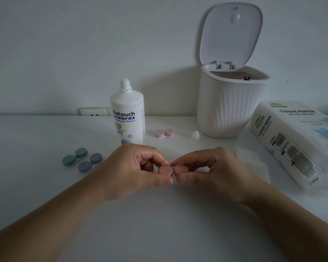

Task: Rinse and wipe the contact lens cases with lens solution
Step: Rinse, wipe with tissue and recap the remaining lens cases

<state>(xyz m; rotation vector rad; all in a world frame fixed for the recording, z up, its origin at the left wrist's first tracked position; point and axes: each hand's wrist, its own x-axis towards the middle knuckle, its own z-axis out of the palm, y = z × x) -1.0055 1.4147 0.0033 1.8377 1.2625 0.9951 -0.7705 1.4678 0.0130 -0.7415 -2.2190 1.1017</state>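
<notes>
Both hands meet over the middle of the white table (159, 224) around a pink contact lens case (171, 170). My left hand (138, 167) pinches its left cap between thumb and fingers, and my right hand (206, 169) pinches its right cap. Behind them stands the uncapped lens solution bottle (128, 115); its small white cap (195, 136) lies to the right. Another pink case (164, 133) lies beside the bottle. A green case (74, 157) and a purple case (90, 163) lie at the left, lids on.
A white ribbed bin (229, 106) with its lid raised stands at the back right. A tissue paper pack (295, 142) lies at the right edge, and a loose tissue (252, 163) lies flat beside my right hand. A wall socket (95, 111) is behind the table.
</notes>
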